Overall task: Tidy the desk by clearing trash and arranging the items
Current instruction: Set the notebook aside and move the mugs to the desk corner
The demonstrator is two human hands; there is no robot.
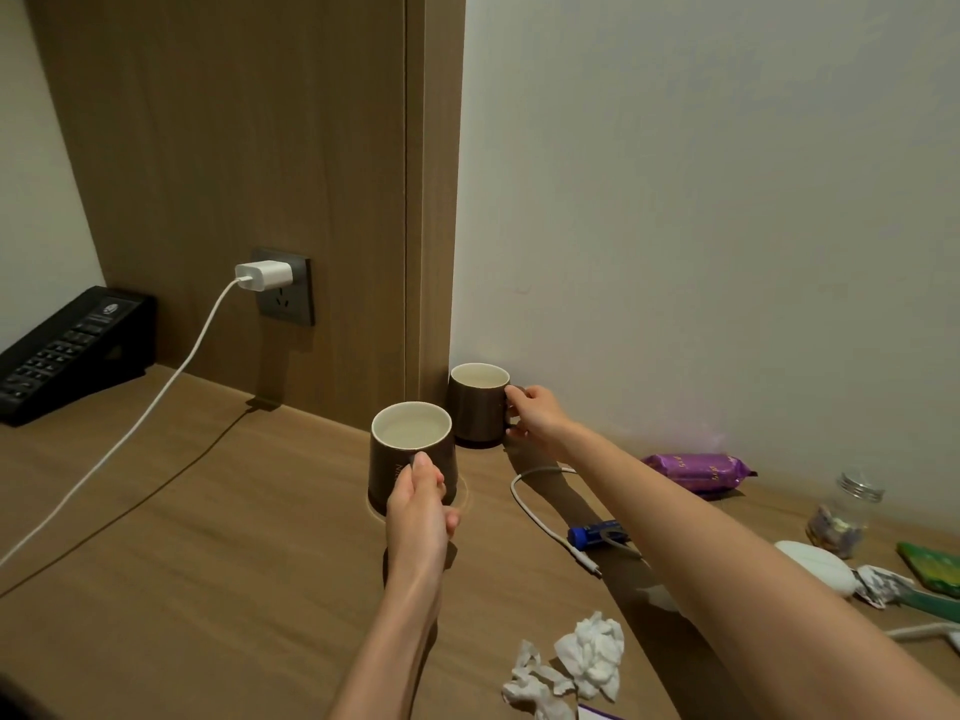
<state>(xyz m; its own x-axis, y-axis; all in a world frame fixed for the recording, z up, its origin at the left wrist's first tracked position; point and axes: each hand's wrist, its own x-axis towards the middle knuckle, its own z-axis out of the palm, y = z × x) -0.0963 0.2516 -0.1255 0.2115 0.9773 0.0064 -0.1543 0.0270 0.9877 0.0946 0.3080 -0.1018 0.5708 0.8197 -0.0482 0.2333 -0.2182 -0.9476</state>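
Note:
Two brown mugs with white insides stand on the wooden desk (218, 537). My left hand (418, 511) grips the handle of the near mug (395, 459), which sits in the desk's middle. My right hand (535, 415) holds the handle of the far mug (475, 407), set in the corner against the white wall. Crumpled white tissues (571, 667) lie near the front edge between my arms.
A black phone (67, 350) sits at far left. A white charger (262, 275) is plugged into the wall socket, its cable trailing across the desk. Right of my arm lie a loose cable end (545, 522), blue tube (592, 535), purple packet (696, 470), small jar (844, 514), and other clutter.

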